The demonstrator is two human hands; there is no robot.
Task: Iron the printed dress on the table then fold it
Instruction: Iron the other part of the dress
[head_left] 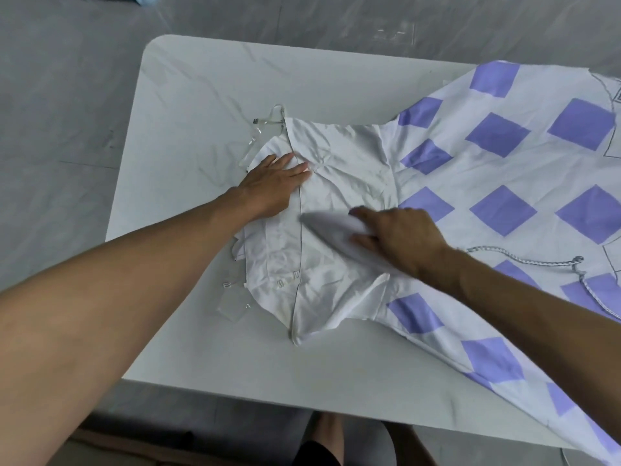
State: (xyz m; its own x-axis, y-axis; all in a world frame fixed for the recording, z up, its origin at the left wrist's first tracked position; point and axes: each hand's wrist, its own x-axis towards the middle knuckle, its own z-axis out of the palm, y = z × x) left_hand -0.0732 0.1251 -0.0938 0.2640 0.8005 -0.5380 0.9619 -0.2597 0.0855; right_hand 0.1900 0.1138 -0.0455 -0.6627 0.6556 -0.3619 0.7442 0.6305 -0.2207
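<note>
- The printed dress lies spread on the white table; its purple-diamond skirt runs off to the right and over the near right edge, while the plain white bodice sits mid-table in front of the person, likely so the creased part is within easy reach
- The left hand lies flat on the far-left part of the bodice, fingers straight and close together, pressing the cloth; I judge it an anchor, so the fabric does not drag with the iron
- The right hand has fingers and thumb curled round a pale, blurred iron, its nose pointing left toward the other hand; the blur suggests a stroke under way; whether the sole touches the cloth cannot be told
- A braided cord, likely the iron's lead, trails over the skirt to the right, behind the iron and clear of its nose
- Clear straps lie loose on the table just past the bodice's left edge, away from the iron
- With the 2 hands on 1 panel, ironing is the step in hand; folding is not yet begun
</note>
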